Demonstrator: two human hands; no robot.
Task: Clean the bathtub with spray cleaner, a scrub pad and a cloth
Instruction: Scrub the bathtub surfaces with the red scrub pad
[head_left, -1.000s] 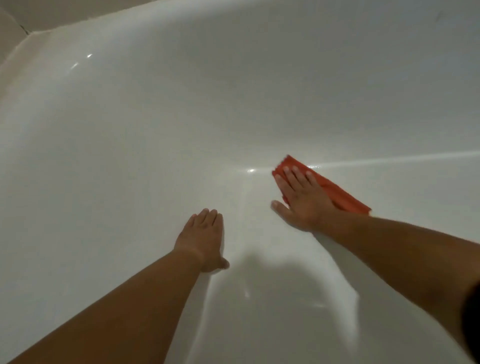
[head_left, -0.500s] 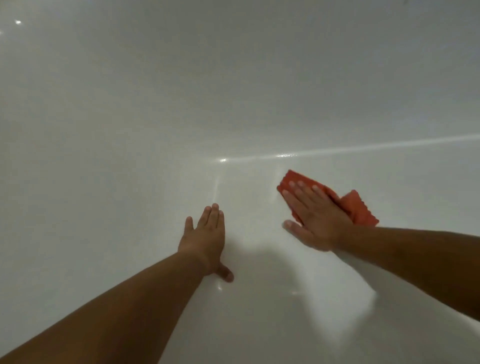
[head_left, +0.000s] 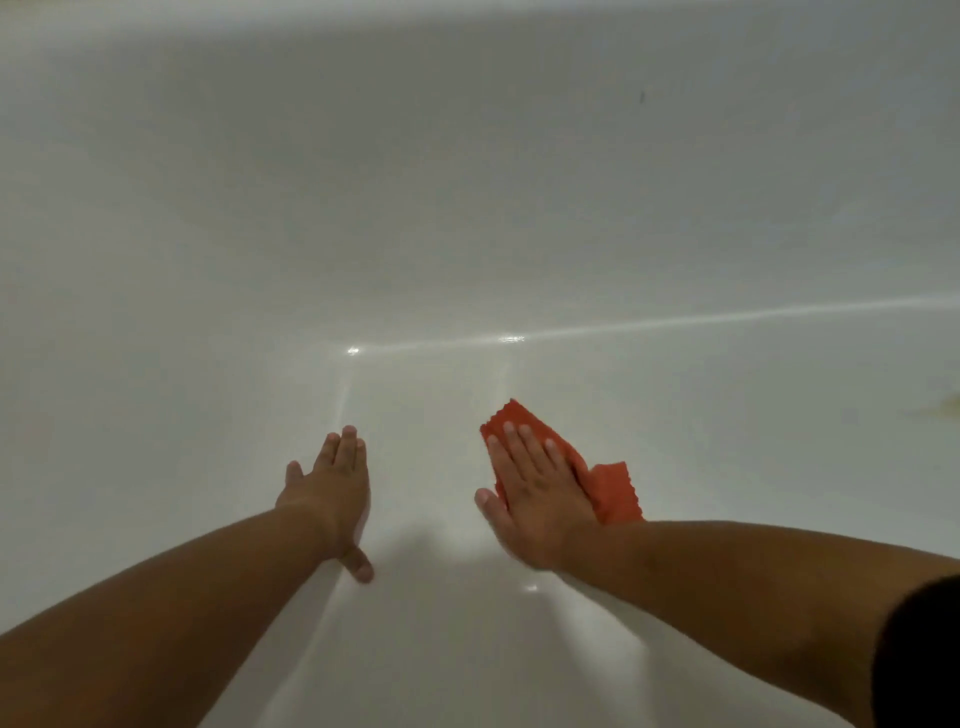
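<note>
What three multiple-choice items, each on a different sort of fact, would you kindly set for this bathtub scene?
1. Where is the cloth? A under the right hand; B under the left hand; C apart from both hands.
2. What colour is the cloth? A blue; B orange-red; C white.
3. How does the left hand lie? A flat on the tub, fingers straight; B clenched in a fist; C gripping the cloth.

Answers: 1 A, the right hand's straight fingers lie across it. 2 B, it stands out orange-red against the white tub. 3 A, its palm rests on the tub and holds nothing.
</note>
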